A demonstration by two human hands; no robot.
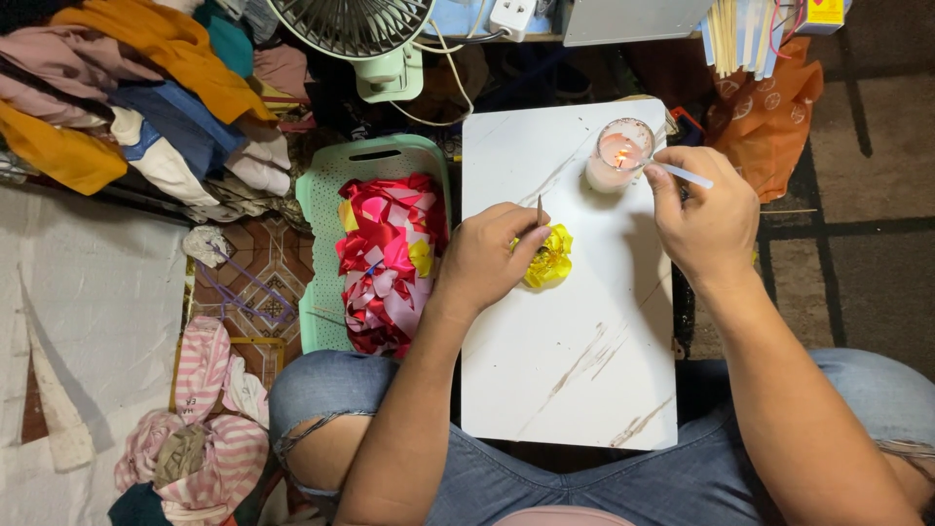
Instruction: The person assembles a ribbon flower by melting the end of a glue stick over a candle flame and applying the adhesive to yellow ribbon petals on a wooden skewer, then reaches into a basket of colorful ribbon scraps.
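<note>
Over candle (617, 154), right hand (706, 212) with stick (682, 175)

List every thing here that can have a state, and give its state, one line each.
Candle: lit, standing in a glass on the white board.
Glue stick: held by the right hand, tip at the flame.
Yellow ribbon flower: resting on the board, pinned by the left hand.
Thin stick: upright in the left hand.
Green basket: full of ribbon pieces.
Fan: running or not, cannot tell.
</note>
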